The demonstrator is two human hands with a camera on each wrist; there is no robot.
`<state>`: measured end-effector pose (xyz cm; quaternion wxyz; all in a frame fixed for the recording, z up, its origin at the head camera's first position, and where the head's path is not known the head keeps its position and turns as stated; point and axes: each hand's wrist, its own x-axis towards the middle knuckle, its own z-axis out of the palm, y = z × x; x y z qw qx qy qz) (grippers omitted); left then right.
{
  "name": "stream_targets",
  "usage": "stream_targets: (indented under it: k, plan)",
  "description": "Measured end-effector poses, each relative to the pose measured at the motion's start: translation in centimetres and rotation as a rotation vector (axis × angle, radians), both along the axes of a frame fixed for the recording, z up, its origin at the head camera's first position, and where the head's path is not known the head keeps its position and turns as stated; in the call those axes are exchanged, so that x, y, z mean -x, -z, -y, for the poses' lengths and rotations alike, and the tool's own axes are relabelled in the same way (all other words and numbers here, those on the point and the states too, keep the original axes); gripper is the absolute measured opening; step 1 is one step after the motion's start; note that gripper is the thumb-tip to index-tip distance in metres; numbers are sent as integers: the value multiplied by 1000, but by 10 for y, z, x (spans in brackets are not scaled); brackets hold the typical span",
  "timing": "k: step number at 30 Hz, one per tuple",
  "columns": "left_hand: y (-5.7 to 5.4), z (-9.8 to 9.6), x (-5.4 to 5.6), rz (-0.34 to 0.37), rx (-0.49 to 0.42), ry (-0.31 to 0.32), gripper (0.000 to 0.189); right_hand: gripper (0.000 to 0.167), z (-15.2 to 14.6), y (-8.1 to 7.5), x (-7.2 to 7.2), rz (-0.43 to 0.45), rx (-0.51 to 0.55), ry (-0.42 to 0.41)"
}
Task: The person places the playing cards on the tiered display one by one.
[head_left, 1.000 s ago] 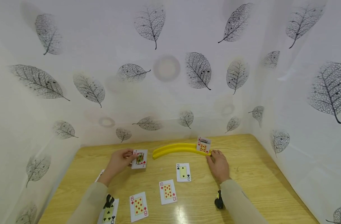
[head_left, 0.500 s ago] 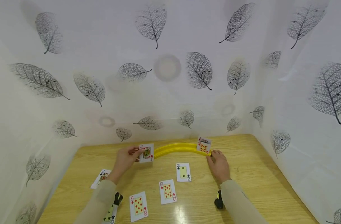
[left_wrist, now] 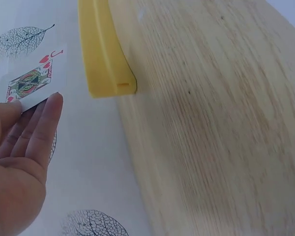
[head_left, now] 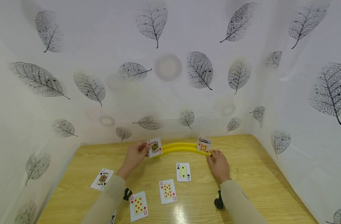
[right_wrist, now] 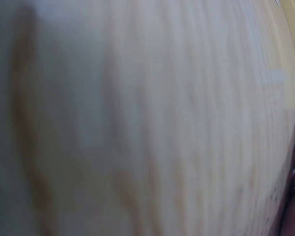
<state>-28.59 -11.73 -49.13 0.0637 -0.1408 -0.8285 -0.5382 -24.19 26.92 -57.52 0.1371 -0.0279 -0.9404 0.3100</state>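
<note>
In the head view my left hand point(head_left: 136, 155) pinches a jack of hearts playing card point(head_left: 154, 147) between thumb and fingers. The card is upright, tilted slightly, and overlaps the left end of a curved yellow card holder point(head_left: 179, 147). From the left wrist, the jack point(left_wrist: 32, 82) shows beside the end of the yellow holder point(left_wrist: 105, 54). My right hand point(head_left: 219, 165) grips the holder's right end with thumb and fingertips. Next to it, a red ten point(head_left: 203, 147) stands in the holder, with another jack point(head_left: 205, 139) behind it.
Face up on the wooden table point(head_left: 257, 174) lie a two of spades point(head_left: 183, 172), a ten of diamonds point(head_left: 168, 191), an eight of diamonds point(head_left: 138, 206) and a jack of spades point(head_left: 102, 179). My left sleeve mostly covers another card point(head_left: 113, 217). A leaf-print curtain point(head_left: 170, 96) surrounds the table.
My left hand has carried the jack of hearts rightward and up to the holder's left end. The jack of spades has come into view from behind that arm. My right hand stays put.
</note>
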Motion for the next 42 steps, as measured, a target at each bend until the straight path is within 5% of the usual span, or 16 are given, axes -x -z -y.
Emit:
stream_targets:
  k: [6,14,22,29,42]
  plan:
    - [2,-14,7,-39,26,31,16,56,-1,0,0,32,14,-5]
    - [-2,-34,11,-103,122,-3,10,56,-1,1,-1,14,7,2]
    - [-6,-55,16,-118,123,-18,12,56,0,2,-1,-8,5,8]
    - [-5,-76,21,-210,119,-14,11,56,1,0,0,1,8,10]
    - [-2,-108,29,-167,100,1,12,57,0,0,1,43,1,17]
